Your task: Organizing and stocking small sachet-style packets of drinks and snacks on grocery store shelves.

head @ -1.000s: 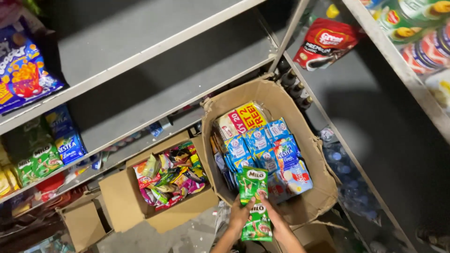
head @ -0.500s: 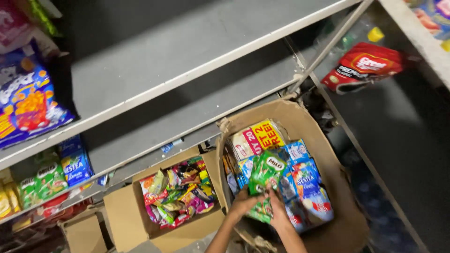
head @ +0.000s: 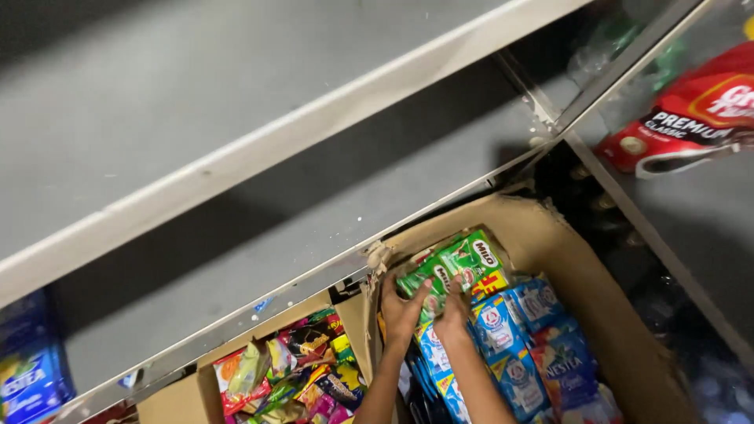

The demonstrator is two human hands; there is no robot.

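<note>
Head view: inside the big cardboard box (head: 585, 275), the left hand (head: 402, 308) and right hand (head: 455, 310) both clasp a strip of green sachets (head: 454, 267) near its back corner. Blue packets (head: 525, 338) lie just beside them; a smaller box of snacks (head: 294, 373) sits left of the big box.

Green packets (head: 452, 271) top blue-and-white sachets (head: 518, 345) in a brown carton (head: 620, 345), beside multicoloured snack wrappers (head: 290, 377) under grey shelving (head: 236, 118).
</note>
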